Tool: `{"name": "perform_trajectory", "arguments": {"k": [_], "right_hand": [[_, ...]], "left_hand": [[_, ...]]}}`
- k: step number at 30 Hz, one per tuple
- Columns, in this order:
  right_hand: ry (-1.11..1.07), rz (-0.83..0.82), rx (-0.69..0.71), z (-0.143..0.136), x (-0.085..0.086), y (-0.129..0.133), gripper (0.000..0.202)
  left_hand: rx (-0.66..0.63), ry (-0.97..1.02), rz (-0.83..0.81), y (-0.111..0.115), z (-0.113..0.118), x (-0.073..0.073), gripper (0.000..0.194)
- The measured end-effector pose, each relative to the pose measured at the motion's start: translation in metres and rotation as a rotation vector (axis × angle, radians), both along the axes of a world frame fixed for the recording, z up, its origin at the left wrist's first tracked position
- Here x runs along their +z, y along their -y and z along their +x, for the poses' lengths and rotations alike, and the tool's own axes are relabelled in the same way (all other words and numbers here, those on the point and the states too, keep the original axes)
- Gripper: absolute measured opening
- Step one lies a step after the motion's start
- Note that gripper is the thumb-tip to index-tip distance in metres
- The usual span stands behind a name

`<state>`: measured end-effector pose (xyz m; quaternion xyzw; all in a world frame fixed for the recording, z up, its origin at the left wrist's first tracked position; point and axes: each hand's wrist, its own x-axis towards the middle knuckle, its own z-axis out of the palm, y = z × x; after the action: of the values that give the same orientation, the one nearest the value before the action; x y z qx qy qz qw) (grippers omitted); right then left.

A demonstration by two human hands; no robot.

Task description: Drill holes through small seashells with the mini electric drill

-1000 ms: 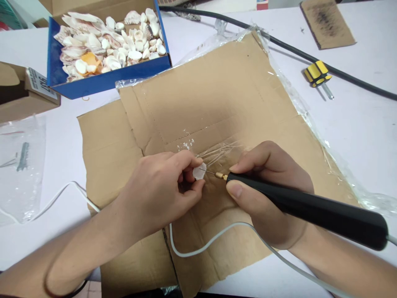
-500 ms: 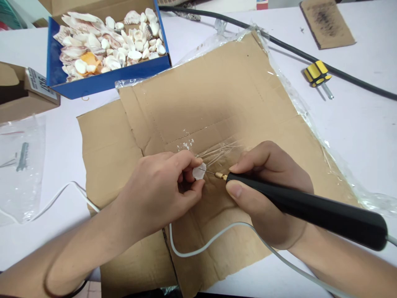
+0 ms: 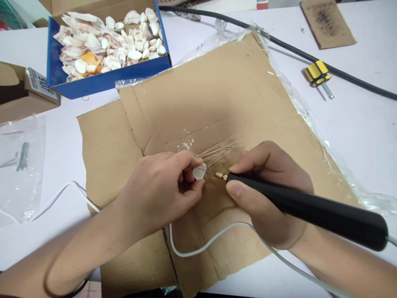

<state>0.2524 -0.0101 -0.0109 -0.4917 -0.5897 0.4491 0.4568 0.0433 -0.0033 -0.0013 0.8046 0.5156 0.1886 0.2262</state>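
A small white shell (image 3: 199, 171) is pinched between the thumb and fingers of my left hand (image 3: 161, 182), just above the cardboard. My right hand (image 3: 269, 186) is closed around a black pen-shaped electric drill (image 3: 307, 207) with a brass chuck and a thin bit. The bit's tip meets the face of the shell; how deep it sits I cannot tell. A pale cable (image 3: 214, 242) loops below both hands. White crumbs (image 3: 186, 145) lie on the cardboard sheet (image 3: 198, 99), close beyond my left hand, beside scratched grooves.
At the upper left stands a blue box (image 3: 111, 78) holding many shells, with a brown carton (image 3: 27, 93) beside it. A yellow-and-black screwdriver (image 3: 318, 74), a thick black cable (image 3: 297, 49) and a stained cardboard piece (image 3: 328, 25) lie at the upper right. A plastic bag (image 3: 21, 165) is at left.
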Motion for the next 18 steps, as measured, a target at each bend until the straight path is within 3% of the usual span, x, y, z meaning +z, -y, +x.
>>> {"name": "perform_trajectory", "arguments": {"k": [18], "right_hand": [[0.026, 0.015, 0.004, 0.0001, -0.0009, 0.0001, 0.021]], "left_hand": [[0.001, -0.006, 0.003, 0.0008, -0.0002, -0.0009, 0.011]]}}
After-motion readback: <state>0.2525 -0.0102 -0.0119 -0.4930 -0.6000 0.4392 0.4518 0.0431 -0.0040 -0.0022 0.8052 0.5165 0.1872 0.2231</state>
